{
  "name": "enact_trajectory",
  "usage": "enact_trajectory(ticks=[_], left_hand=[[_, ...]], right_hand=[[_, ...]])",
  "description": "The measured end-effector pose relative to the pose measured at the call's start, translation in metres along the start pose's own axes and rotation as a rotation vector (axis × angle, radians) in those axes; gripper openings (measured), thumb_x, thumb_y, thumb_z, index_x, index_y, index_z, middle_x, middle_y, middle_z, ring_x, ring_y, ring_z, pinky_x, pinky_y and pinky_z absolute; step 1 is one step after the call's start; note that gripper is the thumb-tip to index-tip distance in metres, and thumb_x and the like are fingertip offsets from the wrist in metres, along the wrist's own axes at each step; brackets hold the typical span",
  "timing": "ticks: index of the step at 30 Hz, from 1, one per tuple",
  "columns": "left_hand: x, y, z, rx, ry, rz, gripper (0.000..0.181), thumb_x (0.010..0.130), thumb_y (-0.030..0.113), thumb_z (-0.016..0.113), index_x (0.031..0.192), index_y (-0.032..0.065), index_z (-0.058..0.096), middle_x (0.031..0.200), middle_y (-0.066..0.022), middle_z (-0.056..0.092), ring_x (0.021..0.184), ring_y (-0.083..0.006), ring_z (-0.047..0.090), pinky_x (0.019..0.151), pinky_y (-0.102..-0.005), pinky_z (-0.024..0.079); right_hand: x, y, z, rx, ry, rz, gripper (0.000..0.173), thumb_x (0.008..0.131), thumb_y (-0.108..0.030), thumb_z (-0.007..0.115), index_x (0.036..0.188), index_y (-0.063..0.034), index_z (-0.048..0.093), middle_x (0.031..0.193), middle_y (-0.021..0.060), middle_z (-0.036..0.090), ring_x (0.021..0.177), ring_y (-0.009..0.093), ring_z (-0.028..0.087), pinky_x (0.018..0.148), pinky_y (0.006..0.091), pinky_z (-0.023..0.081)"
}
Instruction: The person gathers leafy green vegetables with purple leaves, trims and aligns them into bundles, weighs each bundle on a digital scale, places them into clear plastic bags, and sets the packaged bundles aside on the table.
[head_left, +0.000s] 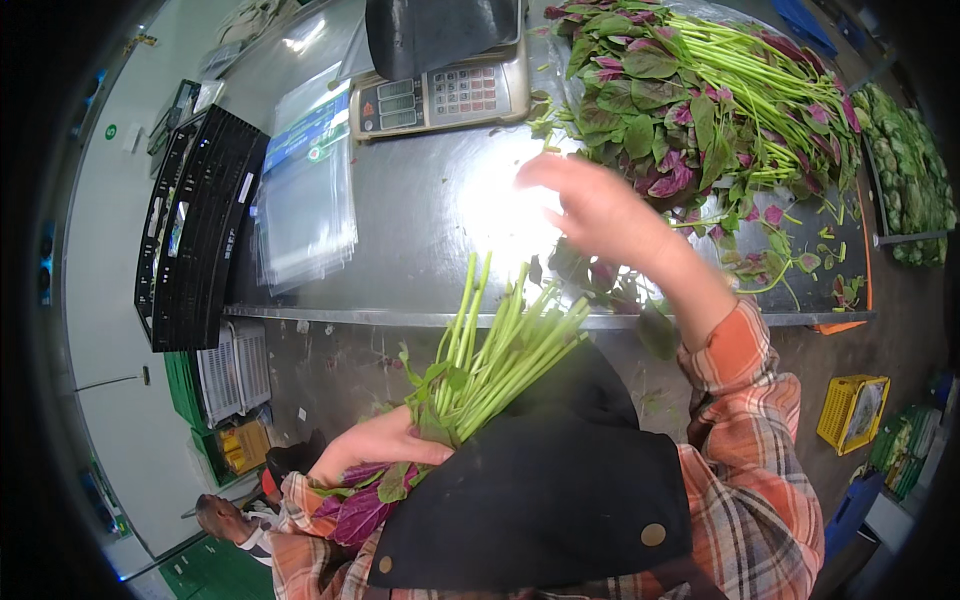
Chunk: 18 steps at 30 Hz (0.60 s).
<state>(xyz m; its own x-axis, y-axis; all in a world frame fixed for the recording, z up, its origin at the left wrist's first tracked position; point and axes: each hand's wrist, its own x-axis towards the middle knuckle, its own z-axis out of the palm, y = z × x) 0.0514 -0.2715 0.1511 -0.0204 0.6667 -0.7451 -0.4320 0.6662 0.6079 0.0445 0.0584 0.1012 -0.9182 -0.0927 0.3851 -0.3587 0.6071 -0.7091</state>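
Note:
My left hand grips a bunch of red-and-green amaranth stems against the dark apron, stem ends up towards the table edge, purple leaves hanging below the wrist. My right hand, blurred, is over the metal table with its fingers parted and nothing seen between them. A large heap of leafy amaranth lies just beyond it, with loose leaves and trimmings to its right. A few blurred leaves hang near the table edge below my right wrist.
A digital scale stands at the table's back, beside stacked clear plastic bags. Black crates are at the left. A yellow basket is on the floor at the right, near a crate of greens. Another person is at lower left.

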Motion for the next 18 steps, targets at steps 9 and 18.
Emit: enact_trajectory(ticks=[9, 18], left_hand=[[0.010, 0.050, 0.004, 0.643, -0.308, -0.112, 0.022, 0.078, 0.016, 0.059, 0.095, 0.0030, 0.055, 0.070, -0.0043, 0.056, 0.064, -0.0116, 0.051, 0.059, -0.0285, 0.042], [0.027, 0.051, -0.036, 0.439, -0.579, -0.241, 0.028, 0.080, 0.017, 0.066, 0.097, -0.0030, 0.057, 0.079, -0.0015, 0.059, 0.075, -0.0081, 0.052, 0.066, -0.0251, 0.044]], right_hand=[[-0.016, -0.028, 0.115, 0.712, -1.311, 0.282, 0.069, 0.090, -0.061, 0.028, 0.111, -0.0036, 0.059, 0.103, 0.0135, 0.061, 0.098, 0.024, 0.056, 0.092, 0.0365, 0.039], [-0.087, -0.037, 0.053, 0.803, -1.180, 0.344, 0.064, 0.085, -0.044, 0.052, 0.132, -0.0035, 0.037, 0.126, 0.0147, 0.047, 0.115, 0.025, 0.045, 0.098, 0.0326, 0.034]])
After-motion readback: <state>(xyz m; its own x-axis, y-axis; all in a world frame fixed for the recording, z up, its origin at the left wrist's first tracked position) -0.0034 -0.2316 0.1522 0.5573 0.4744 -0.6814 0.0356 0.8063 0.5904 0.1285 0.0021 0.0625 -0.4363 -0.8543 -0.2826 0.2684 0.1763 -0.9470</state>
